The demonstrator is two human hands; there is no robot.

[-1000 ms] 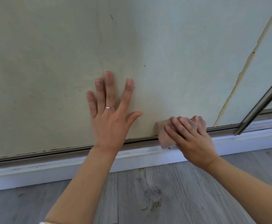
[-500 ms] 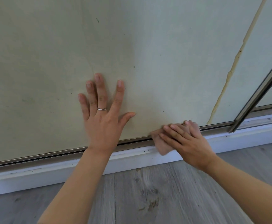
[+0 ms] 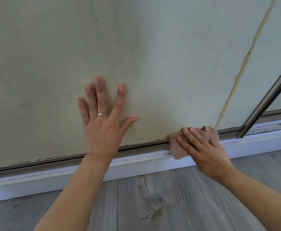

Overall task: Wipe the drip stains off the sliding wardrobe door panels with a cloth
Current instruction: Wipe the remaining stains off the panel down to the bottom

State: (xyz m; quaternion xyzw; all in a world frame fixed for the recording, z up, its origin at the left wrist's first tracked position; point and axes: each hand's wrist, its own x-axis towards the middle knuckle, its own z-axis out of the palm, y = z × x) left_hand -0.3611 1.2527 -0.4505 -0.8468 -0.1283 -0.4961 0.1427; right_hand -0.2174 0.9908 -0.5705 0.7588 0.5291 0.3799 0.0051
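- Left hand: fingers straight and spread wide, palm laid flat against the door panel a little above its bottom edge; it holds nothing. A ring sits on one finger.
- Right hand: fingers extended and laid over the cloth, pressing it against the bottom edge of the door panel, toward the panel's lower right corner. Whether the thumb is tucked round the cloth cannot be told; it is hidden.
- Cloth: a small folded piece, pinkish brown, lying across the panel's bottom edge and the track beneath it; its lower corner hangs over the white base rail.
- Door panel: pale green, matt, with small dark specks scattered over it and faint curved marks above the left hand. A long ragged cream streak runs down its right side, ending at the bottom edge just right of the cloth.
- Door frame: a dark metal strip slanting along the right edge of the panel, reaching the track to the right of the right hand.
- Floor: grey wood-grain boards, directly below the white base rail, with both forearms reaching over it.
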